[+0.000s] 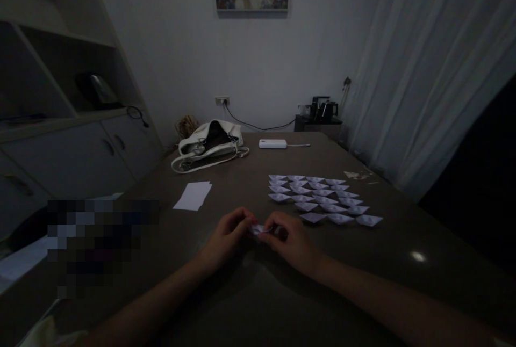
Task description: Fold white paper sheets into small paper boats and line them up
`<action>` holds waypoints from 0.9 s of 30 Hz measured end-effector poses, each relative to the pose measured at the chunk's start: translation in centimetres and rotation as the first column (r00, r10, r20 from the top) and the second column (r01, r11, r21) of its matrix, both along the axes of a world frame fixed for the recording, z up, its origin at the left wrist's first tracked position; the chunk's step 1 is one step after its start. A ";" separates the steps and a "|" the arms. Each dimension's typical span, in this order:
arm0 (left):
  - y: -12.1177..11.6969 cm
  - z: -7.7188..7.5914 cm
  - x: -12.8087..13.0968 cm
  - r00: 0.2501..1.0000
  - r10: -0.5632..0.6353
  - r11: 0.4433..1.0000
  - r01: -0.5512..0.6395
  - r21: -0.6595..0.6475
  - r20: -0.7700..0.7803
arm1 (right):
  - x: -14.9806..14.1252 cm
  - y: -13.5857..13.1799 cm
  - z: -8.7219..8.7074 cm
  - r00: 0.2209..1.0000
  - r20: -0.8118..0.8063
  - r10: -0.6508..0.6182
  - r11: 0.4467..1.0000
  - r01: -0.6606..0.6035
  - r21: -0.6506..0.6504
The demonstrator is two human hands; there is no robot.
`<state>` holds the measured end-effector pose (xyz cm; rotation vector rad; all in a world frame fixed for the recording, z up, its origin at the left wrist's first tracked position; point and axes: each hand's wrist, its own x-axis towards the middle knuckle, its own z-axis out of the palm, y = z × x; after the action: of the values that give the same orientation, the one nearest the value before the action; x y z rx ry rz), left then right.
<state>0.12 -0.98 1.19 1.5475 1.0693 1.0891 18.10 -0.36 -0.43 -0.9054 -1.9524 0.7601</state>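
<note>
My left hand (pixel 228 234) and my right hand (pixel 292 240) meet over the dark table (pixel 250 288), both pinching a small folded piece of white paper (pixel 260 229) between the fingertips. Much of the paper is hidden by my fingers. Just beyond my right hand, several folded paper boats (pixel 322 199) lie in neat rows on the table. A small stack of flat white paper sheets (pixel 193 195) rests to the left of them, past my left hand.
A white handbag (pixel 209 145) lies at the table's far left side, with a white power bank (pixel 273 144) and its cable beside it. A kettle set (pixel 320 110) stands on a low stand by the wall. Curtains hang at the right; cabinets at the left.
</note>
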 end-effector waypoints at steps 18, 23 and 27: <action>0.6 -0.3 -0.3 0.995 -0.076 0.992 0.068 -0.108 -0.072 | 0.0 -0.1 -0.1 0.999 0.006 0.036 0.997 -0.036 0.063; 0.5 -0.2 -0.2 0.995 -0.074 0.990 0.066 -0.127 -0.064 | 0.0 -0.1 -0.2 1.000 -0.020 0.024 0.997 -0.023 0.067; 0.5 -0.3 -0.1 0.996 -0.085 0.990 0.080 -0.117 -0.039 | 0.0 0.0 -0.4 0.999 -0.038 -0.008 0.999 0.010 0.046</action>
<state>0.01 -0.48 0.85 1.5158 1.0694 0.9251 18.07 -0.37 -0.79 -0.8660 -1.9236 0.7193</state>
